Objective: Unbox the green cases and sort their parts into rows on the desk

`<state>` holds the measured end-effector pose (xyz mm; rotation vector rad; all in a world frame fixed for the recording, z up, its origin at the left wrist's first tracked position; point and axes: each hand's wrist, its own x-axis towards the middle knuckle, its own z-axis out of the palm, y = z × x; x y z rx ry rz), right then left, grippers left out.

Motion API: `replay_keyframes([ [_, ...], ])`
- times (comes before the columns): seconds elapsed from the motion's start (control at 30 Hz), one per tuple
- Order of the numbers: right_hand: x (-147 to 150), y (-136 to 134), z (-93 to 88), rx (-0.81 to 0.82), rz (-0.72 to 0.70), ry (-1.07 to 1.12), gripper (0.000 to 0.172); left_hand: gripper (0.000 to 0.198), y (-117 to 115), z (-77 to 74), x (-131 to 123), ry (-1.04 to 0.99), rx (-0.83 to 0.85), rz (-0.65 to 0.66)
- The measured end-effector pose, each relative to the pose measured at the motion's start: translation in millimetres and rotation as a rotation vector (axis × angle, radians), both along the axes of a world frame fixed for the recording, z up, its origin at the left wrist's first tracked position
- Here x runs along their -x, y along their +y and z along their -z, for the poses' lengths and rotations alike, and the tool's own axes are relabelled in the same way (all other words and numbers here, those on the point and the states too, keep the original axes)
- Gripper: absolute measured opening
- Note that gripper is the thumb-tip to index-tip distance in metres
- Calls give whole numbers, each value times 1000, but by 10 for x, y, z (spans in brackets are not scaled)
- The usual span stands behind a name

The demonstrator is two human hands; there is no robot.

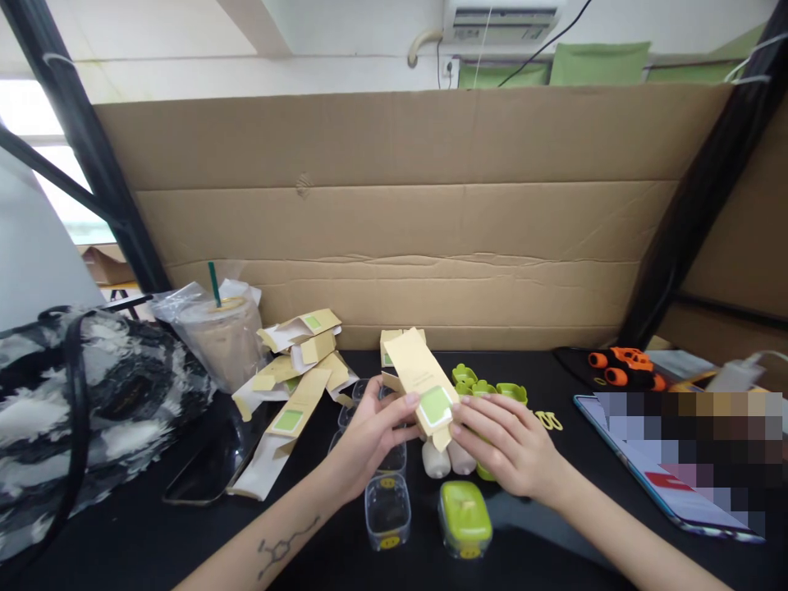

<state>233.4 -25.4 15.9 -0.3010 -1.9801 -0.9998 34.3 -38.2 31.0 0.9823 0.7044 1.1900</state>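
A cream carton (415,368) with a green square label hangs tilted over the middle of the black table, its near flap open. My left hand (375,427) grips its left side, thumb on top. On the right, the fingers of my right hand (508,439) press against the carton's lower edge. Beneath are white rounded pieces (437,460), partly hidden. Nearer to me stand a clear small container (387,510) and one with a green lid (466,510). Several more clear containers are partly covered by my left hand. Green lids (510,393) lie behind my right hand.
Opened cartons (289,419) are piled at the left, beside a dark phone (213,464), a bagged drink cup (225,341) and a furry bag (135,394). At the right are yellow rings (549,421), an orange-black toy (628,367) and a lit phone (652,468). Cardboard (394,222) stands behind.
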Motion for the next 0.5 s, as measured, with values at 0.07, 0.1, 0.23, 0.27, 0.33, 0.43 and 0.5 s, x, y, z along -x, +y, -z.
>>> replay_keyframes([
  [0.07, 5, -8, 8, 58, -5, 8, 26, 28, 1, -18, -1, -31, 28, 38],
  [0.1, 5, -12, 4, 90, -1, 7, 27, 26, 1, -26, -1, -50, 43, 57],
  [0.23, -27, -13, -57, 142, -19, -53, 28, 22, 6, -26, -1, -74, 50, 56],
  [0.27, -39, -11, -77, 136, -31, -84, 27, 21, 9, -16, -1, -58, 45, 40],
  [0.33, -60, -7, -107, 120, -29, -144, 24, 23, 18, 12, 2, -8, 46, 4],
  [0.43, -71, -7, -118, 99, 6, -170, 33, 29, 37, 55, 7, 59, 49, -40],
  [0.5, -66, -3, -105, 65, 9, -148, 35, 31, 45, 66, 8, 84, 41, -53],
])
